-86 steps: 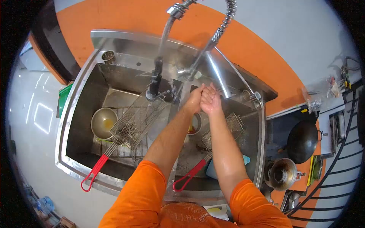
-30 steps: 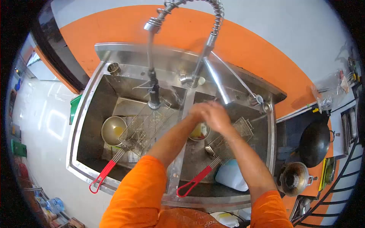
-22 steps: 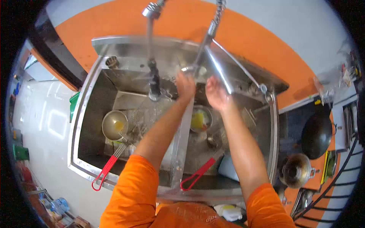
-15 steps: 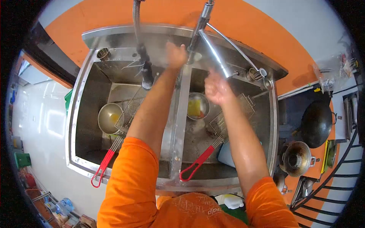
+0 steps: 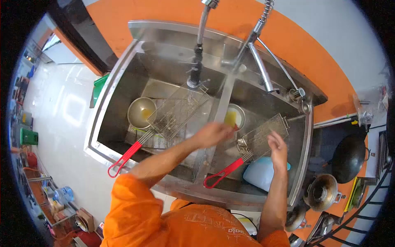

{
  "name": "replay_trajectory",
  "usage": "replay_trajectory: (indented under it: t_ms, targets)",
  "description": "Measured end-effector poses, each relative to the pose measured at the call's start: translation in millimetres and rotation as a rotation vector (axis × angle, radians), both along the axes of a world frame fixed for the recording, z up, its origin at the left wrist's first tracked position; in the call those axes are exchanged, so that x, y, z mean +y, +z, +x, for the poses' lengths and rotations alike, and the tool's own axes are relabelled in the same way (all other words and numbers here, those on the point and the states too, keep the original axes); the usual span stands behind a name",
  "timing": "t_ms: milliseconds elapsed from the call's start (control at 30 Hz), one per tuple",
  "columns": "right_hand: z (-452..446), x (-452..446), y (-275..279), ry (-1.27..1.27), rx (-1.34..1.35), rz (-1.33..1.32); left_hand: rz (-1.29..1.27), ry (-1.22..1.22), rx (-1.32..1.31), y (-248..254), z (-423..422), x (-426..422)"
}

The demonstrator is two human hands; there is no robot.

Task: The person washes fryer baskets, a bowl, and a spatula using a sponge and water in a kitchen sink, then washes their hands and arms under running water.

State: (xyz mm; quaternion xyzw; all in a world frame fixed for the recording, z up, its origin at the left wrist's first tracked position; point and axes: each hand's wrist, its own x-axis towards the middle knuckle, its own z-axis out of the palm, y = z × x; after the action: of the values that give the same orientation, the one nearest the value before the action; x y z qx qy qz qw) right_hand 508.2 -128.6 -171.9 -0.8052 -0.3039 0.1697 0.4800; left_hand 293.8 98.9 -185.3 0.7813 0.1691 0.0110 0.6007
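My left hand (image 5: 214,134) is over the sink divider, blurred, near the metal bowl with a yellow sponge (image 5: 231,118); its fingers are smeared by motion. Above the right basin, my right hand (image 5: 277,146) has its fingers apart and nothing in it. Below it lies a wire basket (image 5: 263,133) with a red handle (image 5: 224,173), beside a light blue container (image 5: 260,173). The left basin holds another wire basket (image 5: 166,125) with a red handle and a metal bowl (image 5: 141,112) with yellowish liquid. A black spray head (image 5: 195,74) hangs over that basin.
Behind the basins rises a spout (image 5: 261,68) with a coiled hose. A black wok (image 5: 345,158) and a used pot (image 5: 322,192) stand at the right. Green bins and shelves with bottles (image 5: 63,194) are on the left.
My hands were together, then parted, the left one reaching toward the tap. Both have since drawn back lower over the sink, and the right hand has opened. The view has shifted.
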Motion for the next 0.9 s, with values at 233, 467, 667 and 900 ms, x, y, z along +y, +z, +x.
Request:
replay_trajectory:
  t_ms: [233, 467, 667, 900]
  targets:
    - [-45, -64, 58, -0.178, 0.203, 0.156, -0.005, 0.743, 0.046, 34, -213, -67]
    - [-86, -112, 86, -0.163, 0.101, 0.21, 0.864, 0.851, 0.293, 82, -305, -101]
    - [-121, -168, 89, -0.261, 0.047, 0.24, 0.92, 0.649, 0.763, 33, -318, -43]
    - [-158, -229, 95, -0.497, -0.082, 0.125, 0.849, 0.329, 0.965, -32, -305, 36]
